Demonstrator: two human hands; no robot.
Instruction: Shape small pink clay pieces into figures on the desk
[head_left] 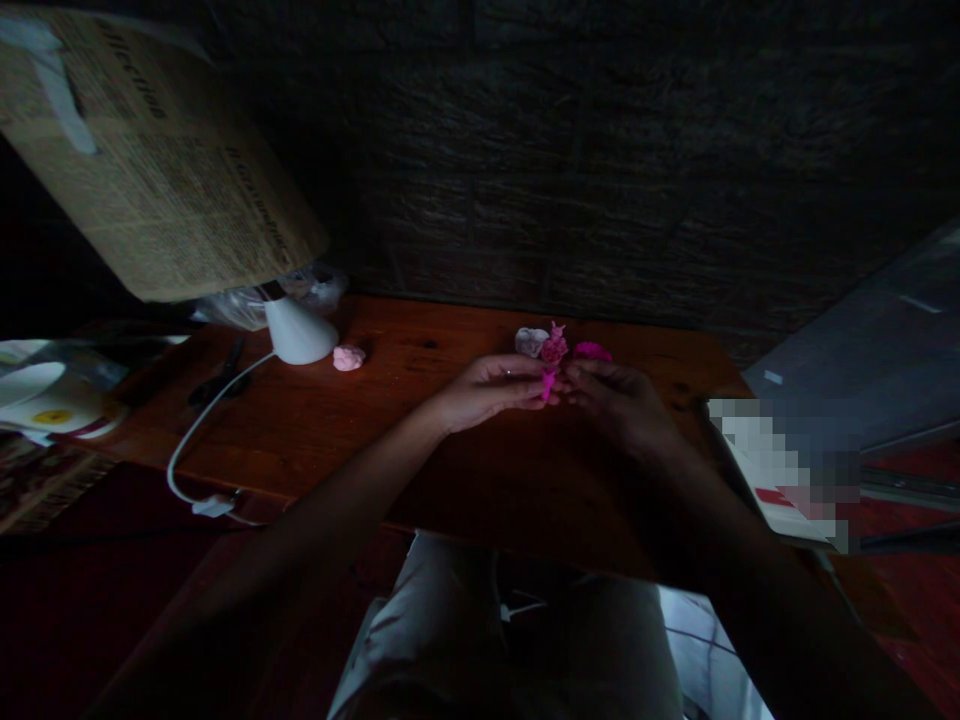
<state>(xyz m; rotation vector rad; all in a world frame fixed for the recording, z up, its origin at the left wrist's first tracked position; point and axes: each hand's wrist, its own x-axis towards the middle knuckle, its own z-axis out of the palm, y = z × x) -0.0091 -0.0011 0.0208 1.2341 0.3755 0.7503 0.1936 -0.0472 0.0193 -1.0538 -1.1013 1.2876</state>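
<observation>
left hand [491, 387]: pinching crinkled pink piece [554, 349]; right hand [624, 402]: grip unclear; table [390, 385]: knotty wood

Pink-and-magenta piece [554, 348], reddish-brown wooden table [397, 365]

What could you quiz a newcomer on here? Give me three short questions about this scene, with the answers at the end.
1. What colour is the small piece pinched in the fingers of the left hand?

2. True or false: the pale pink lump lies beside the white lamp base.

3. What is on the lampshade?
A) a pattern of flowers
B) printed text, like newspaper
C) broad stripes

Key: 1: pink. 2: true. 3: B.
</observation>
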